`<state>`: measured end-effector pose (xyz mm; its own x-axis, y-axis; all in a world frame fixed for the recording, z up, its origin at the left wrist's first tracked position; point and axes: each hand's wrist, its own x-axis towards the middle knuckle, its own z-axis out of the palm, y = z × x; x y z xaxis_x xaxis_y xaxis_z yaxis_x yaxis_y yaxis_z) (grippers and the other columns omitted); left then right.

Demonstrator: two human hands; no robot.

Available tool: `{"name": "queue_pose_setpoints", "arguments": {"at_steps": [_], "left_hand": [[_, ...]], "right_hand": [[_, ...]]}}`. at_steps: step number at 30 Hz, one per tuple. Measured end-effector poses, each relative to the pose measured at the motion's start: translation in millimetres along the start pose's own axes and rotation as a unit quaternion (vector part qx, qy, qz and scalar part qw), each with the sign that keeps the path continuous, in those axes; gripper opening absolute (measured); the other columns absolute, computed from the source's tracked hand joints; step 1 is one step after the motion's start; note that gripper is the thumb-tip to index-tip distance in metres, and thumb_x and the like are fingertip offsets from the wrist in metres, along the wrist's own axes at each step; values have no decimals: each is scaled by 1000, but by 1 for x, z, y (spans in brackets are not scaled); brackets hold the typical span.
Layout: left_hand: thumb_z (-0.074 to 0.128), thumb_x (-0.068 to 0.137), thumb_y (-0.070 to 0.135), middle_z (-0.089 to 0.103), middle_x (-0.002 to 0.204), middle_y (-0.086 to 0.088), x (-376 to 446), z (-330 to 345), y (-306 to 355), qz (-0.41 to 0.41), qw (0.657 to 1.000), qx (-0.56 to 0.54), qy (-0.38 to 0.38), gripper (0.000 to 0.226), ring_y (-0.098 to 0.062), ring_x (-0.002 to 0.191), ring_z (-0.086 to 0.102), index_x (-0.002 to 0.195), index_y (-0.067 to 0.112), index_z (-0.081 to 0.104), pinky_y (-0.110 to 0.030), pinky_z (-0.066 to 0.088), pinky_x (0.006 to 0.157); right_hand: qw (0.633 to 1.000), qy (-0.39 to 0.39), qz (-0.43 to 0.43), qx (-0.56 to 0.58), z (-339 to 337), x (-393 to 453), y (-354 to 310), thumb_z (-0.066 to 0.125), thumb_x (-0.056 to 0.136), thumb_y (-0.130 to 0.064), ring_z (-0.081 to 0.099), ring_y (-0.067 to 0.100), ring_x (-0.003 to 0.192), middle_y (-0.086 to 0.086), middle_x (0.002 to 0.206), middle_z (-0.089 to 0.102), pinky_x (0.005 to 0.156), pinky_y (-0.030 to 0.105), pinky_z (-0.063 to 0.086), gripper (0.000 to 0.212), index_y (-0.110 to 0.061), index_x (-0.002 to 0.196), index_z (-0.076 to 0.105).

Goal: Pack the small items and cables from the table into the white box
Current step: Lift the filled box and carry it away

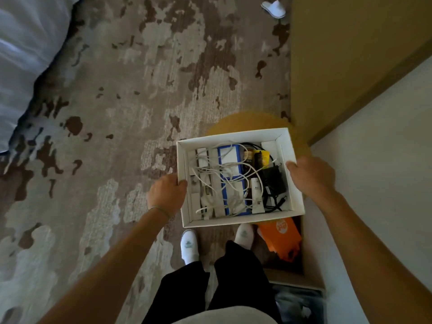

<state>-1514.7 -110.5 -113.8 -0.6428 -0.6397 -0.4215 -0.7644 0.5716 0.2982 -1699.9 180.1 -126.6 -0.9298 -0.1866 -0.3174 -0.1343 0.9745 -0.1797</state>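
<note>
I hold the white box (295, 183) in the air in front of me, above the carpet. My left hand (167, 192) grips its left wall and my right hand (312, 174) grips its right wall. Inside lie tangled white cables (224, 174), a blue-edged white pack (230, 157), a black power adapter (272, 178) with its black cord, a yellow-and-black item (261, 157) and several small white pieces.
A patterned carpet (140, 90) covers the floor. A white bed (25, 54) lies at the left. A wooden cabinet (350, 54) and a pale surface (374, 171) stand at the right. An orange bag (280, 237) lies by my slippered feet. A mustard round stool (233, 122) sits under the box.
</note>
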Motion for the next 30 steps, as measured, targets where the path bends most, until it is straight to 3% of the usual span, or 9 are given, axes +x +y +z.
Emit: {"name": "queue_pose_setpoints", "arguments": {"at_steps": [2, 7, 14, 21, 27, 30], "left_hand": [[53, 92, 35, 57, 66, -1, 18, 19, 11, -5, 1000, 13, 1, 29, -24, 63, 57, 67, 19, 53, -26, 36, 52], [52, 95, 33, 54, 62, 0, 60, 65, 35, 0, 999, 37, -24, 33, -18, 57, 52, 67, 16, 56, -26, 35, 50], [47, 97, 38, 57, 78, -6, 108, 110, 61, 27, 992, 116, -43, 31, -27, 72, 56, 82, 14, 59, -32, 43, 65], [45, 99, 39, 64, 91, -11, 138, 131, 74, 41, 987, 148, -51, 35, -27, 75, 51, 97, 9, 64, -33, 41, 67], [45, 99, 38, 59, 83, -6, 155, 138, 82, 46, 982, 178, -46, 31, -27, 74, 54, 89, 12, 60, -32, 40, 66], [44, 100, 39, 56, 81, -4, 160, 137, 82, 54, 977, 193, -75, 33, -26, 75, 55, 97, 10, 61, -33, 42, 66]], "right_hand": [[1000, -5, -5, -5, 12, 20, 12, 45, 103, -39, 40, 14, 46, 0, 55, 45, 48, 24, 24, 50, -15, 59, 48], [1000, -20, -9, -22, 41, 64, 40, 44, 104, -40, 34, 13, 45, -1, 54, 41, 48, 22, 22, 51, -16, 59, 46], [999, -38, 2, -13, 78, 114, 68, 43, 104, -40, 35, 15, 47, 2, 55, 42, 50, 24, 26, 52, -13, 61, 49], [998, -61, 25, 1, 93, 138, 77, 44, 105, -39, 36, 15, 50, 1, 56, 41, 52, 25, 26, 50, -15, 61, 46], [998, -64, 24, 11, 101, 150, 80, 43, 105, -38, 35, 16, 49, 1, 56, 41, 51, 24, 25, 50, -13, 62, 47], [997, -80, -4, 19, 98, 152, 82, 46, 104, -34, 32, 15, 49, 0, 56, 37, 52, 26, 24, 48, -14, 60, 44]]}}
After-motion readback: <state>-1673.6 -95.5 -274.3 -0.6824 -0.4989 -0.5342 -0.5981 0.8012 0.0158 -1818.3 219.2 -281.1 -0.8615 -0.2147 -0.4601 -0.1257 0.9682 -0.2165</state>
